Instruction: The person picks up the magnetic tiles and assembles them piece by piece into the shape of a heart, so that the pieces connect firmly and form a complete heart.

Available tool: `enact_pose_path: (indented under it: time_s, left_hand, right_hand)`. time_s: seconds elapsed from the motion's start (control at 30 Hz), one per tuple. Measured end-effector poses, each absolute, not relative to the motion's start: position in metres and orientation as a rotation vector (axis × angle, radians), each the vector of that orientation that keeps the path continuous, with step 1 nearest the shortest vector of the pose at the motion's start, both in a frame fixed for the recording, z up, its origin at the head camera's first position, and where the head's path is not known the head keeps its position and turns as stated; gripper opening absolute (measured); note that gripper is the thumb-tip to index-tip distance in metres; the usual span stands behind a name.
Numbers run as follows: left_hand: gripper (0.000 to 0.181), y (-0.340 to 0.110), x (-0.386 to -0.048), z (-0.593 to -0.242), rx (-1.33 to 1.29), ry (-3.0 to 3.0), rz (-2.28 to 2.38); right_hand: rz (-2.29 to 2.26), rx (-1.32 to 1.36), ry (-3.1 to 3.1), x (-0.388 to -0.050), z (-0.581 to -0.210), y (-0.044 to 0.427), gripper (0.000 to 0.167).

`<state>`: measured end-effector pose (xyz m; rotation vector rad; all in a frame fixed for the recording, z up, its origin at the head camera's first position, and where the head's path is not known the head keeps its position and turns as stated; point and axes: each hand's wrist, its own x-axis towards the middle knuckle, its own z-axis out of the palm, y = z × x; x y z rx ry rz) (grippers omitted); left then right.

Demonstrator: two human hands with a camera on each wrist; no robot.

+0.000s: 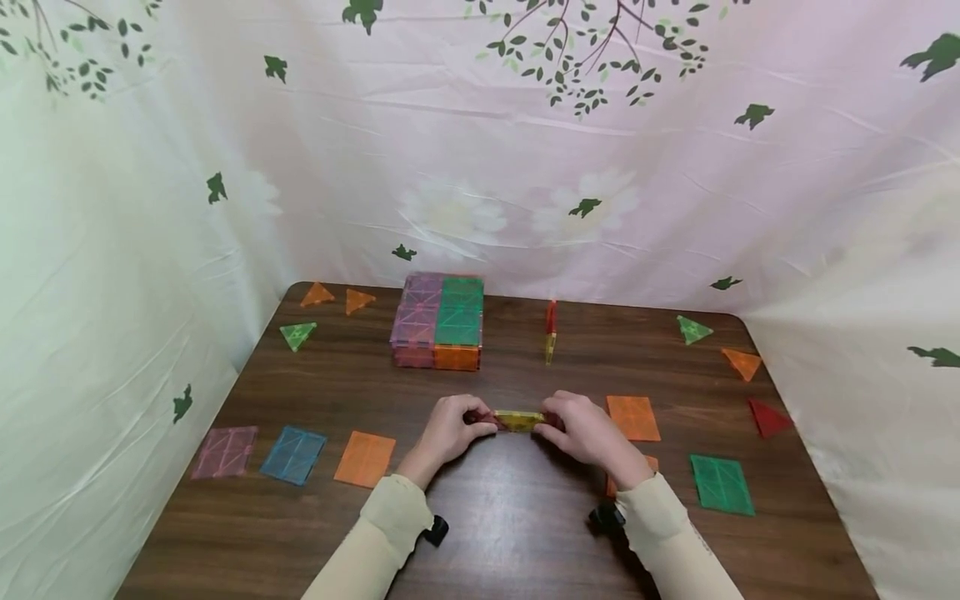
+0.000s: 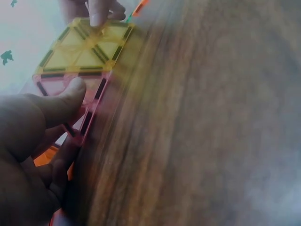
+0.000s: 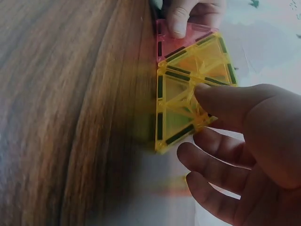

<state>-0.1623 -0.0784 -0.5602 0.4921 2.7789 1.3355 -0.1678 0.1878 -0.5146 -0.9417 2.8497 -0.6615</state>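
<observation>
Near the table's middle, my left hand (image 1: 450, 429) pinches a red triangular magnetic tile (image 2: 96, 89) between thumb and fingers. My right hand (image 1: 583, 425) pinches the yellow triangular magnetic tiles (image 3: 176, 106) at the other end. In the right wrist view, two yellow triangles lie edge to edge, and the red triangle (image 3: 176, 42) adjoins them in one row. The row stands upright with its lower edge at or close to the tabletop. My fingers cover parts of both end tiles.
Behind stands a box-shaped tile block (image 1: 420, 312); right of it, a red-and-yellow upright piece (image 1: 551, 333). Square tiles lie on both sides, including a blue one (image 1: 294, 455) and a green one (image 1: 722, 484). Loose triangles (image 1: 298, 335) lie near the side edges. A curtain (image 1: 480, 167) surrounds the table.
</observation>
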Motion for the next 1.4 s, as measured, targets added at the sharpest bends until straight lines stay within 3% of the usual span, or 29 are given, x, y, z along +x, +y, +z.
enact_pose_path:
  time_s: [0.13,0.27,0.4,0.57,0.77,0.87,0.93,1.13,1.4]
  left_hand:
    - [0.014,-0.076,-0.163,-0.56,0.63,2.767,1.246]
    - [0.046,-0.078,-0.163,-0.559,0.628,2.732,1.208]
    - [0.078,-0.083,-0.161,-0.558,0.51,2.652,1.202]
    - [0.091,-0.083,-0.161,-0.56,0.421,2.604,1.191]
    - [0.092,-0.084,-0.161,-0.561,0.43,2.581,1.194]
    - [0.09,-0.084,-0.163,-0.561,0.442,2.579,1.206]
    - [0.089,-0.084,-0.164,-0.56,0.446,2.582,1.205]
    - [0.085,-0.084,-0.163,-0.561,0.476,2.584,1.188]
    - [0.08,-0.085,-0.164,-0.558,0.497,2.591,1.184]
  right_hand:
    - [-0.569,-0.997,2.832,-0.165,-0.512,0.186,0.02]
    - [-0.569,-1.048,2.816,-0.162,-0.511,0.184,0.025]
    - [-0.644,-1.063,2.82,-0.158,-0.51,0.187,0.019]
    - [-0.866,-1.1,2.807,-0.157,-0.501,0.205,0.004]
    - [-1.196,-1.094,2.98,-0.174,-0.482,0.236,0.009]
    - [-1.179,-0.931,3.239,-0.192,-0.476,0.249,0.006]
    - [-1.116,-0.781,3.384,-0.206,-0.474,0.256,0.012]
    - [-0.984,-0.428,3.458,-0.245,-0.491,0.263,0.034]
    - [-0.95,-0.16,3.133,-0.272,-0.514,0.24,0.042]
